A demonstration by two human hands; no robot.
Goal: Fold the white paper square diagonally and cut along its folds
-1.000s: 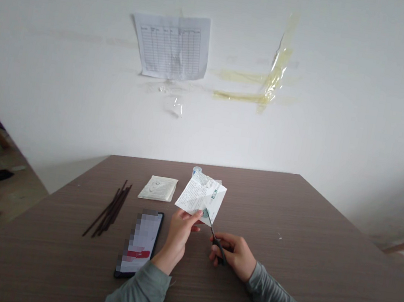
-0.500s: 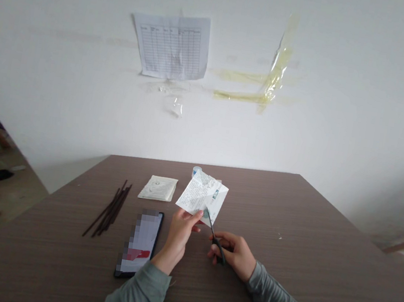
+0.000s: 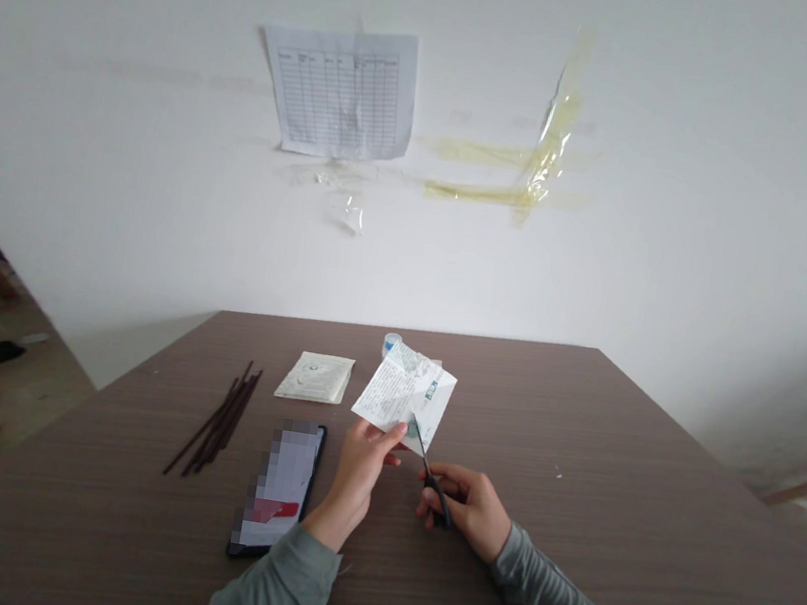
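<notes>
A white printed paper sheet (image 3: 398, 388), with small text and green marks, is pinched at its near edge by my left hand (image 3: 360, 463). It is held tilted above the table. My right hand (image 3: 468, 509) grips black-handled scissors (image 3: 437, 490), whose blades point up and to the left over the lower part of the paper. Whether the blades are closed on the paper cannot be made out. Behind the paper stands a small clear-and-blue round item (image 3: 391, 343), partly hidden.
On the brown table (image 3: 558, 589), a phone (image 3: 285, 487) lies left of my left arm. Several thin dark sticks (image 3: 223, 422) and a flat pale printed packet (image 3: 316, 378) lie farther left. A printed table sheet (image 3: 347, 97) is taped to the wall behind.
Almost nothing differs. Both hands, the paper and the scissors keep nearly the same position, and the view has shifted very slightly.
</notes>
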